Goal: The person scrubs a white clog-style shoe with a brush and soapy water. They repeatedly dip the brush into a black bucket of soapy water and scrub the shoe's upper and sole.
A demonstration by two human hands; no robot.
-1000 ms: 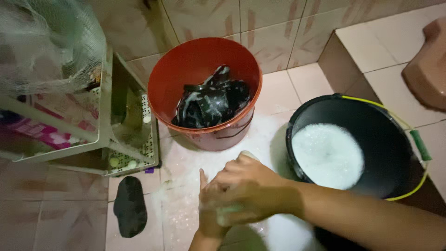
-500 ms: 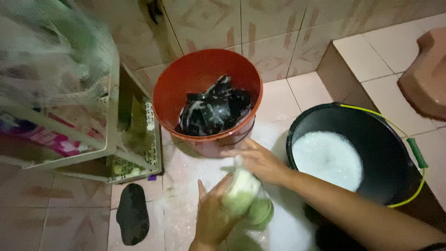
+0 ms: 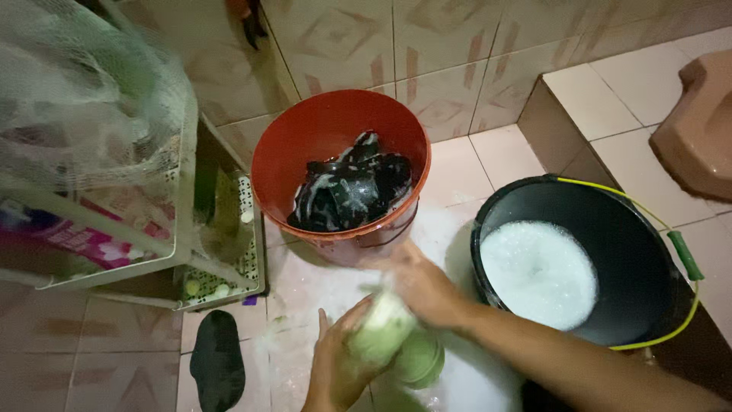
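My left hand (image 3: 335, 366) grips a wet pale green cloth (image 3: 393, 339), bunched into a roll, low over the soapy tiled floor. My right hand (image 3: 423, 286) touches the upper end of the same cloth; it is blurred and its fingers seem closed on the fabric. Just beyond the hands stands a red bucket (image 3: 305, 145) holding dark, sudsy clothes (image 3: 351, 187). To the right sits a black bucket (image 3: 610, 221) with a yellow wire handle, filled with white foamy water (image 3: 537, 271).
A white plastic shelf rack (image 3: 183, 244) with a net bag (image 3: 84, 99) and pink packets stands at the left. A dark sandal (image 3: 217, 362) lies on the floor beside my left hand. A raised tiled step (image 3: 610, 99) with a brown squat pan (image 3: 701, 130) is at the right.
Both hands were pressed together over the cloth on the floor; now the green cloth is lifted and bunched in my left hand, with the right hand moved to its upper end.
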